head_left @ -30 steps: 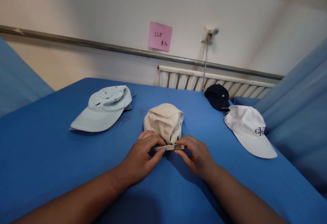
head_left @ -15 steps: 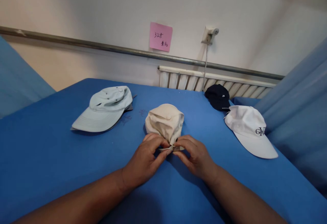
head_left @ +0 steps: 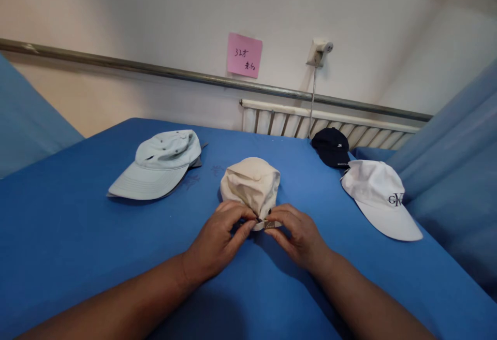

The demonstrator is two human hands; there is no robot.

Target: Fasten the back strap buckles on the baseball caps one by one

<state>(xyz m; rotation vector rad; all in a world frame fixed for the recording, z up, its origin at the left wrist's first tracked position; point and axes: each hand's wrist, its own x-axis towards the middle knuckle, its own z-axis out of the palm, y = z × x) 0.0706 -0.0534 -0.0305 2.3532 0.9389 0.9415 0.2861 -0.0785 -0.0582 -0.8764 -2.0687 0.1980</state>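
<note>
A cream baseball cap point(head_left: 251, 178) lies in the middle of the blue surface, its back strap turned toward me. My left hand point(head_left: 217, 236) pinches the strap point(head_left: 259, 225) from the left between thumb and fingers. From the right, my right hand point(head_left: 297, 236) grips the strap at its metal buckle point(head_left: 269, 224). The crown is creased and partly caved in above my fingers. My fingertips hide parts of the strap, and the cap's brim is out of sight.
On the blue table point(head_left: 97, 257), a pale mint cap point(head_left: 163, 159) sits at left, over something dark. A black cap point(head_left: 331, 146) and a white cap point(head_left: 375, 190) stand at right. Behind are a radiator point(head_left: 279, 122), a metal rail point(head_left: 174, 74) and a blue curtain point(head_left: 454, 174).
My left fingers have drawn slightly left, apart from the right ones. More of the strap and buckle shows between my hands. The other caps have stayed in place.
</note>
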